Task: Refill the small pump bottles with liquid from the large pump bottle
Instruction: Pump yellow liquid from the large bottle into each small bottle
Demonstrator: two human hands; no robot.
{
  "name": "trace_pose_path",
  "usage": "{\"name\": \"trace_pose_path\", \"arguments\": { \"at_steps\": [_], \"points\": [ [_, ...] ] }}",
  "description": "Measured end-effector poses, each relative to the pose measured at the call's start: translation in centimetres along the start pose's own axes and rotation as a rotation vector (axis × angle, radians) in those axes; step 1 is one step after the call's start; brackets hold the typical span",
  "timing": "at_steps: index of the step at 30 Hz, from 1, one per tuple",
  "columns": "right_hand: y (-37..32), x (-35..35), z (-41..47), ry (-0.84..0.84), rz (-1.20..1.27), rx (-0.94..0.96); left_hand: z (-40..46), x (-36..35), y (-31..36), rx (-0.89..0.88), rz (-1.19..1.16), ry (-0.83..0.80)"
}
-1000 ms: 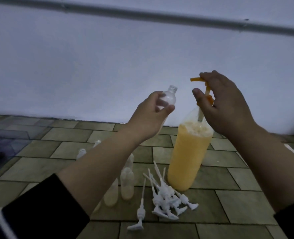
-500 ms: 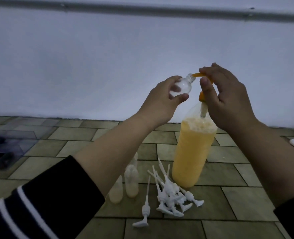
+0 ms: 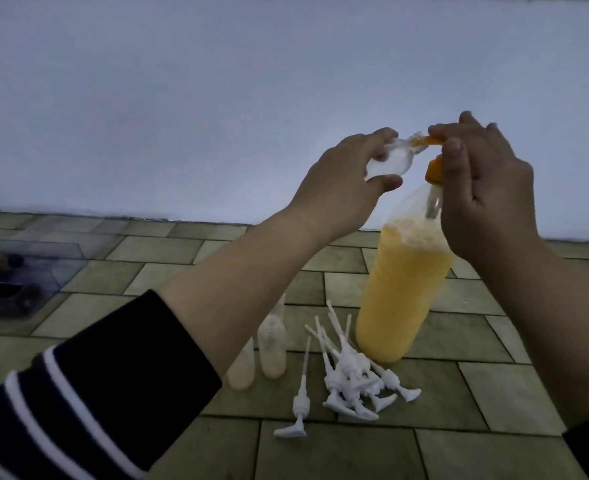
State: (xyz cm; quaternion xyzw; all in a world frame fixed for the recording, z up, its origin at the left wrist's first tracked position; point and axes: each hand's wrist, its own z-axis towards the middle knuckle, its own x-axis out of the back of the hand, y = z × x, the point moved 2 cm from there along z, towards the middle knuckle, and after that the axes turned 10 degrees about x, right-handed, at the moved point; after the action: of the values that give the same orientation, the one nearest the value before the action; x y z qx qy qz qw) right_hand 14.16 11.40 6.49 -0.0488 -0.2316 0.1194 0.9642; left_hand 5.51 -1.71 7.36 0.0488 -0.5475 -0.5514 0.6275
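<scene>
Small bottle held to the big bottle's orange spout

Large pump bottle (image 3: 402, 292) of yellow liquid stands on the tiled floor (image 3: 355, 452); right hand (image 3: 483, 188) curls over its orange pump head (image 3: 435, 169); left hand (image 3: 341, 181) grips a tilted clear small bottle (image 3: 149, 164), mouth at the spout.

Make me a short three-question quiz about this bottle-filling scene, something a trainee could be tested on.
1. True or false: the left hand holds a small clear bottle tilted, with its mouth at the orange spout.
2. Where do the loose white pump tops lie?
A. In the clear box
B. On the tiled floor beside the big bottle
C. Inside the big bottle
3. Fill in: the liquid in the big bottle is ____ in colour.

Key
1. True.
2. B; they lie in a heap by the big bottle's base, with one apart.
3. Yellow-orange. The right hand is on the pump at its top.
</scene>
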Motion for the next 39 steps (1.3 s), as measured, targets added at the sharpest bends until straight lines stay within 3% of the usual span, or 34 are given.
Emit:
{"name": "trace_pose_path", "arguments": {
  "at_steps": [9, 20, 29, 39],
  "points": [
    [-0.1, 1.4, 2.2, -0.129, -0.062, 0.078, 0.9, 1.6, 1.0, -0.023, 0.04, 0.038],
    [0.1, -0.4, 0.1, 0.064, -0.034, 0.008, 0.5, 0.8, 1.1, -0.044, 0.143, 0.046],
    [0.1, 1.4, 1.9, -0.2, -0.208, 0.108, 1.2, 1.7, 1.6, -0.056, 0.162, 0.057],
    [0.3, -0.3, 0.2, -0.097, -0.131, 0.0, 0.8, 0.5, 1.2, -0.037, 0.174, 0.039]
  ]
}}
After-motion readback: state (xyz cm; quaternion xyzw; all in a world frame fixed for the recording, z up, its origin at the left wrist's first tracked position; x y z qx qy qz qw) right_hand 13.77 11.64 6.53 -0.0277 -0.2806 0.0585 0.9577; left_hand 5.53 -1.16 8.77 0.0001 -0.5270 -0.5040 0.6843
